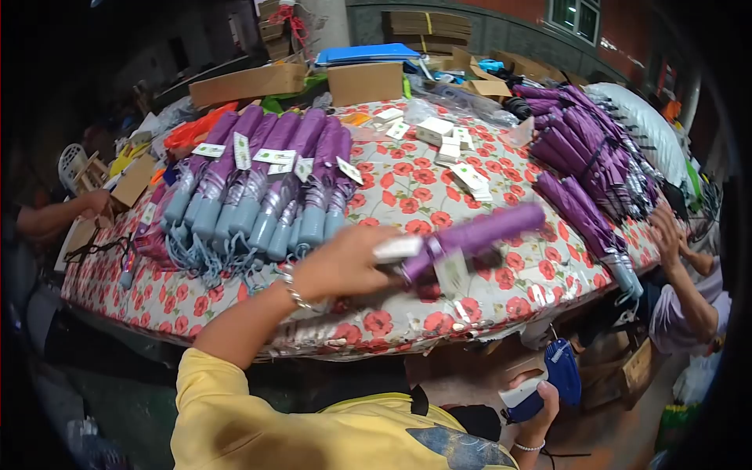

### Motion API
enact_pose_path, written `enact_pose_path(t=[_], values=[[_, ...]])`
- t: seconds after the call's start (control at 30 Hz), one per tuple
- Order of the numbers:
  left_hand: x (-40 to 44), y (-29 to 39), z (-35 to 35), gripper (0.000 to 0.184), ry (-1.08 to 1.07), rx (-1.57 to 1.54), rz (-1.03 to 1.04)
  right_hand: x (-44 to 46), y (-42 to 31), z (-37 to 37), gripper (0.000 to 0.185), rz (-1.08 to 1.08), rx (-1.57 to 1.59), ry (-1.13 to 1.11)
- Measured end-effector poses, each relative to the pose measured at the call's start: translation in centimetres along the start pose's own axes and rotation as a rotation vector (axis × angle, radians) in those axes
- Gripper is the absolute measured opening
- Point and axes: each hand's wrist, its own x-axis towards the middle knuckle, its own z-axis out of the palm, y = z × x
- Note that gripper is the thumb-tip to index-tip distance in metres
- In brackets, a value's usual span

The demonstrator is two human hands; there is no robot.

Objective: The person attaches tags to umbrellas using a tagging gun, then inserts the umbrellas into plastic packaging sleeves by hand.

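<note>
My left hand (356, 262) is closed around the near end of a rolled purple umbrella (489, 229), held over the table and blurred by motion. A pale tag (452, 272) hangs from this umbrella, and a small white block (398, 249) shows at my fingers. Below the table edge, my right hand (540, 411) grips a blue and white handheld device (523, 398), whose kind I cannot make out. Left of my left hand lie several rolled purple umbrellas (270, 180) with grey-blue handles and white tags.
Stacks of white tags (435, 131) lie on the flowered tablecloth (407, 329). Unrolled purple umbrellas (583, 153) are piled at right, with a loosely folded one (583, 215) nearer. Other people's hands show at left (95, 205) and right (667, 239). Cardboard boxes (364, 82) line the back.
</note>
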Motion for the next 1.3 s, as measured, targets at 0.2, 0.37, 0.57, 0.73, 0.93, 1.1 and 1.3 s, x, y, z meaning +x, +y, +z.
enact_pose_path(t=[0.2,0.37,0.57,0.73,0.93,1.1,1.3], values=[[-1.5,-4.2,-13.6,0.038,0.575,0.616,-0.217,0.7,-0.5,1.7,0.043,-0.005,-0.014,-0.020],[-5.0,-13.0,-23.1,0.042,0.532,0.702,-0.695,1.7,1.7,1.4,0.038,-0.014,0.078,-0.007],[-8.2,-20.6,-23.6,0.052,0.260,0.931,-0.837,2.6,2.1,2.3,0.036,0.033,0.087,-0.049],[-8.3,-15.1,-23.4,0.042,0.517,0.851,-0.647,2.2,1.3,3.9,0.035,0.006,0.087,0.025],[-6.3,-1.8,-10.6,0.032,0.736,-0.443,-0.493,1.5,-0.1,4.7,0.038,-0.006,-0.044,-0.110],[-4.8,1.0,6.0,0.042,-0.208,-1.735,-0.396,1.7,0.8,5.5,0.042,0.002,0.006,-0.234],[-1.9,3.8,10.5,0.022,0.104,-0.910,-0.197,-0.3,-1.1,5.7,0.022,0.048,0.019,-0.321]])
